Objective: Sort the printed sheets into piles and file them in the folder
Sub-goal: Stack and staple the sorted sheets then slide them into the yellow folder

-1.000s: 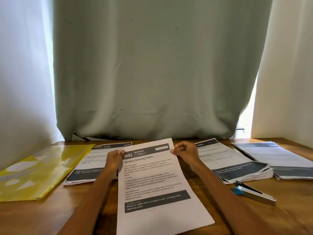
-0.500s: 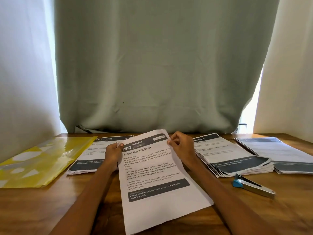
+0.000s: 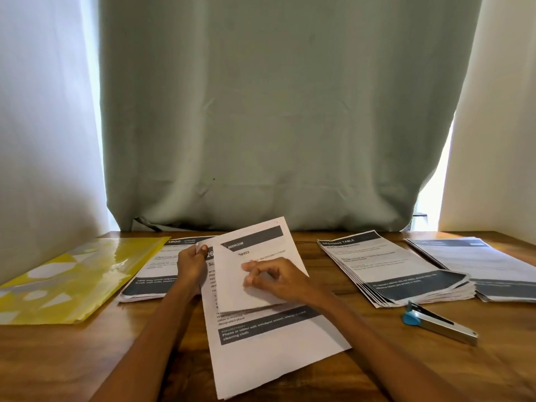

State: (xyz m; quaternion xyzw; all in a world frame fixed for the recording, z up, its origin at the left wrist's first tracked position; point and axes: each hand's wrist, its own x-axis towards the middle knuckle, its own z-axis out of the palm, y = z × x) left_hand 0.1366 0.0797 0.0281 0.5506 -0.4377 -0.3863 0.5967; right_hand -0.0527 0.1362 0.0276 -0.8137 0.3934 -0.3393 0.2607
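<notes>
— Item one, centre of the wooden worktop [image 3: 435, 372]?

— A white printed sheet [image 3: 275, 352], thin rectangular paper with dark header bands, is lying flat, its long axis running from the near edge away toward the curtain [image 3: 275, 111], leaning slightly left at the top. A second bundle of sheets [image 3: 255, 271], headed "BEDROOM", is sitting tilted on top of it, its upper corner pointing up and right.

— Hands?

— The left hand [image 3: 190, 266] is pinching the upper left corner of the papers between curled fingers and thumb. The right hand [image 3: 278, 278] is resting on the bundle, fingers bent and pressing the paper; whether they are actually nipping a page, I cannot tell.

— Other piles?

— One pile headed "KITCHEN" [image 3: 156, 274] is lying just left of the left hand. Another, the fanned thick stack [image 3: 391, 271], is lying to the right, and a further pile [image 3: 478, 265] is overlapping its far right side.

— Folder?

— The glossy yellow plastic folder [image 3: 78, 280], patterned with pale patches, is lying flat at far left, long axis angling away to the right.

— Sundries?

— A metal stapler [image 3: 438, 323] with a blue end is lying near the fanned stack.
</notes>
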